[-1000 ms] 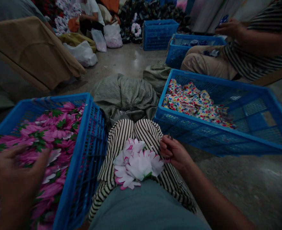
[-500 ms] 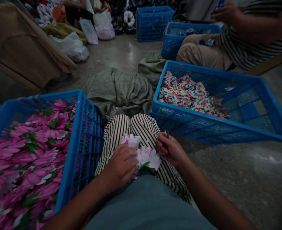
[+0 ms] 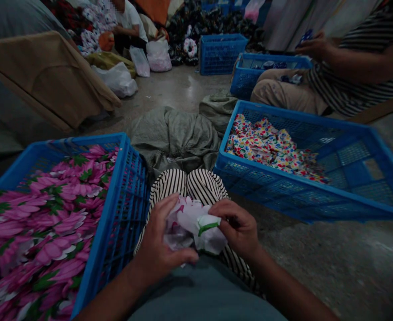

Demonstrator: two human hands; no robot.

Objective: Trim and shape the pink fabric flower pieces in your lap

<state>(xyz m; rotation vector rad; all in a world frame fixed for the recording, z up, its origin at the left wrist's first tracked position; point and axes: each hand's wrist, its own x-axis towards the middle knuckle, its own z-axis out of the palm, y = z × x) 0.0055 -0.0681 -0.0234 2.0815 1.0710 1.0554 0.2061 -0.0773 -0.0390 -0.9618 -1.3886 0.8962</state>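
Observation:
A pale pink and white fabric flower piece (image 3: 193, 220) with a green strip lies over my lap, between my hands. My right hand (image 3: 238, 225) pinches its right edge beside the green strip. My left hand (image 3: 163, 236) is at its left side, thumb and fingers spread apart, the fingertips near the cloth. Under the piece are my striped trousers (image 3: 205, 185). To the left, a blue crate (image 3: 124, 178) holds many pink petal pieces with green parts (image 3: 69, 196).
At the right, a blue crate (image 3: 266, 167) contains colourful patterned cloth pieces (image 3: 270, 142). Grey-green sacks (image 3: 176, 133) lie ahead. A person in a striped top (image 3: 343, 76) sits at the upper right; another sits farther back. A brown covered object (image 3: 49, 76) stands left.
My left hand has moved left and its fingers have spread. My right hand has come onto the fabric flower piece, which is lifted and turned. The view has tilted up slightly.

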